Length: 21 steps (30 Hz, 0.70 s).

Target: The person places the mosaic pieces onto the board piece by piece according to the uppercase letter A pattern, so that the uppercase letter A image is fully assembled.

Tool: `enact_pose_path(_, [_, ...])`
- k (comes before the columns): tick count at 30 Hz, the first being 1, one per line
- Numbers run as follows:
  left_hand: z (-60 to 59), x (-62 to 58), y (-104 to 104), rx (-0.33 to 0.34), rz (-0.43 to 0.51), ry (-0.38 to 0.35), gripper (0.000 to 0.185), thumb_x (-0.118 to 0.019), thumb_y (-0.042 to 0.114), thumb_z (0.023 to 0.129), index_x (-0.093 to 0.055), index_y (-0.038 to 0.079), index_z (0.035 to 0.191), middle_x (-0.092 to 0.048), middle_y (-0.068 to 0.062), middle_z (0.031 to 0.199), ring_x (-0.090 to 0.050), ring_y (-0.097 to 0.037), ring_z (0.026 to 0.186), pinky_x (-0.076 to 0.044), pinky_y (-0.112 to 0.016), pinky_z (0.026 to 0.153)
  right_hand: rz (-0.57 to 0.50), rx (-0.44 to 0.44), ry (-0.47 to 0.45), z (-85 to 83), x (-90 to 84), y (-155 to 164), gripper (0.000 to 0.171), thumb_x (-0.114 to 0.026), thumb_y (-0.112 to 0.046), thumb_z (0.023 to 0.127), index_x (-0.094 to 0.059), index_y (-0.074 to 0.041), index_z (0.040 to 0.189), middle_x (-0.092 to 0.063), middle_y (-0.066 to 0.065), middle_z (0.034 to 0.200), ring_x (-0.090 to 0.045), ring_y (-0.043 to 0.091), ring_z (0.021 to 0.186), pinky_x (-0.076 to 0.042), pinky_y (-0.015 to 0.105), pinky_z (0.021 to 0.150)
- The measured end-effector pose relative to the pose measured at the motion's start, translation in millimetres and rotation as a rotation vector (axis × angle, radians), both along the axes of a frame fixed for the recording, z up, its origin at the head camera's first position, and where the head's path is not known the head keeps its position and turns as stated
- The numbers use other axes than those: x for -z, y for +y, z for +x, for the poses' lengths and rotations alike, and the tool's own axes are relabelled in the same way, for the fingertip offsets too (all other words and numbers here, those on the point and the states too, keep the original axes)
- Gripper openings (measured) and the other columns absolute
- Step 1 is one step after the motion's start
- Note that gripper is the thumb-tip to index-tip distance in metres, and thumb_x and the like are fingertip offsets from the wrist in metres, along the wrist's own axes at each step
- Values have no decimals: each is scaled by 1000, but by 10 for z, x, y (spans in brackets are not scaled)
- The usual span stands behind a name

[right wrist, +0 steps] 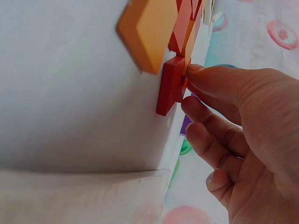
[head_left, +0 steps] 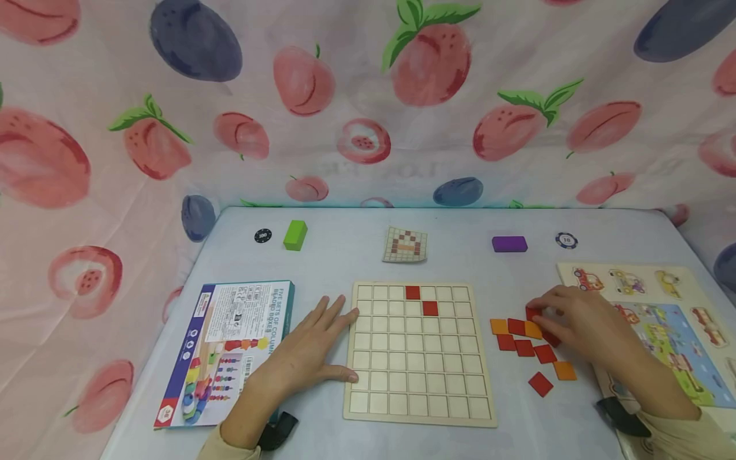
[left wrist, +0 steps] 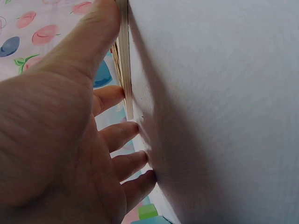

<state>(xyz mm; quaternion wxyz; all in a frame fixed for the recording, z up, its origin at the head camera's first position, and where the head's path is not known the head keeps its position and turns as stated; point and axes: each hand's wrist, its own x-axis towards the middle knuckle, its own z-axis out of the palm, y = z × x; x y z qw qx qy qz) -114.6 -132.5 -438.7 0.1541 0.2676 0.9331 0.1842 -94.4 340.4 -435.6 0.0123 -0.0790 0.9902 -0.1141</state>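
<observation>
The left hand lies flat and open, fingers pressing the left edge of the board. Right of the board, the right hand pinches a red tile in the pile. The tile might slip and knock others away.

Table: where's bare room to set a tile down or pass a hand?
Free: the strip between the green block and the pattern card, and the patch behind the box. The grid board has most cells empty. Crowded: the loose tiles under the right hand; the left hand flanks the board.
</observation>
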Motion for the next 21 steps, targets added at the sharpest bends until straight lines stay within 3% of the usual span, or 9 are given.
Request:
enact_pose_path(15, [-6,-2,7,1,6,3,106,-87,59,79,-40,20,166,-24,-13,179,-17,-44,167,-32,-65,129,43,35,-45,-39,-11,67,37,-90,-32,85,-82,-16,117,-75,21,120,-66,45,111,-55,69,93])
enact_pose_path(21, [-2,1,10,-3,5,2,107,-88,60,79,-40,20,166,-25,-12,179,-17,-43,167,-32,-64,130,36,33,-30,-39,-27,35,38,-90,-33,84,-82,-13,115,-77,18,115,-68,39,103,-58,63,88])
